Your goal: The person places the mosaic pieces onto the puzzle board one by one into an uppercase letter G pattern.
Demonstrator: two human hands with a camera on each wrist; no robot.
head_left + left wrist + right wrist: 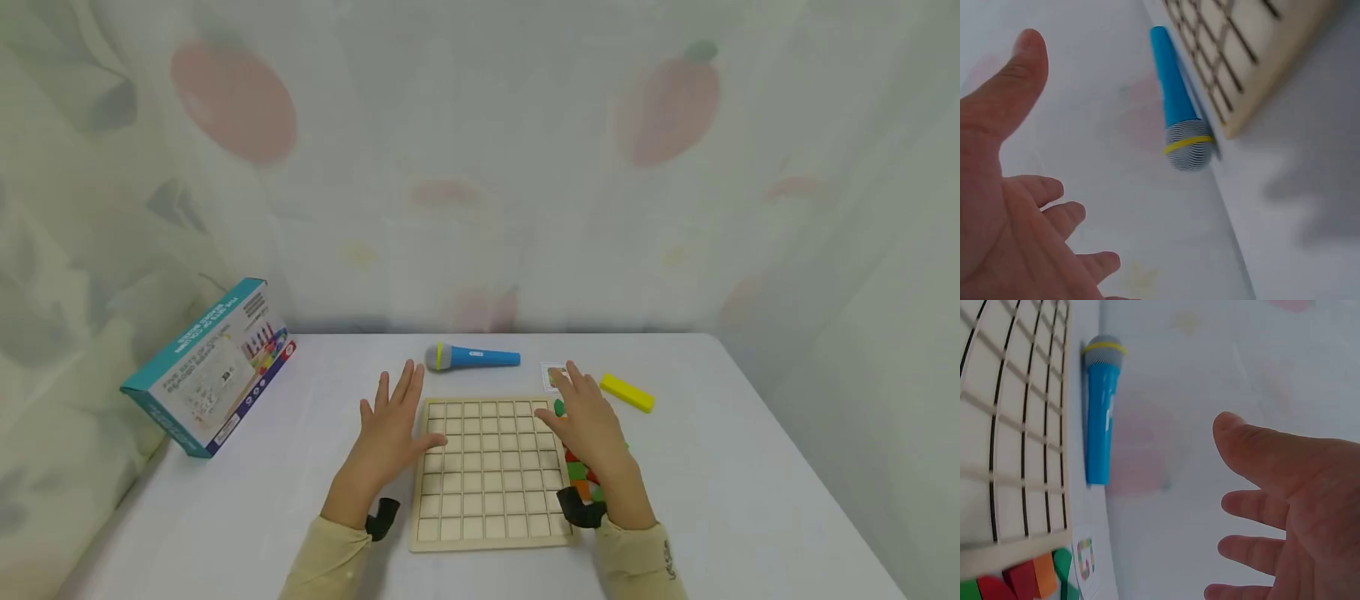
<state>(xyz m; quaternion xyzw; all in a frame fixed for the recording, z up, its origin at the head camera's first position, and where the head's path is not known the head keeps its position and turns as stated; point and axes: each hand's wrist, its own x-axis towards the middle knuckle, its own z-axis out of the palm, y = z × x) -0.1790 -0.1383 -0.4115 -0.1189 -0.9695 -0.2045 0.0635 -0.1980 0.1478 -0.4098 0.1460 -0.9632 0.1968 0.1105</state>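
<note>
A wooden grid board [483,475] with square cells lies at the middle of the table. My left hand [386,446], fingers spread, hovers over the board's left edge and holds nothing. Over its right edge hovers my right hand [588,421], also with fingers extended and nothing held. Partly hidden beneath the right hand and wrist, small coloured blocks [577,472] in red, green and orange lie along the board's right side. Just past the right fingertips is a small printed card [549,377]. In the left wrist view the thumb [1025,69] stands apart from the fingers.
Behind the board lies a blue toy microphone [480,357] with a grey head. A yellow bar [627,392] rests at the right, beyond the right hand. At the far left stands a teal and white box [217,367]. A printed curtain [480,167] hangs behind the table.
</note>
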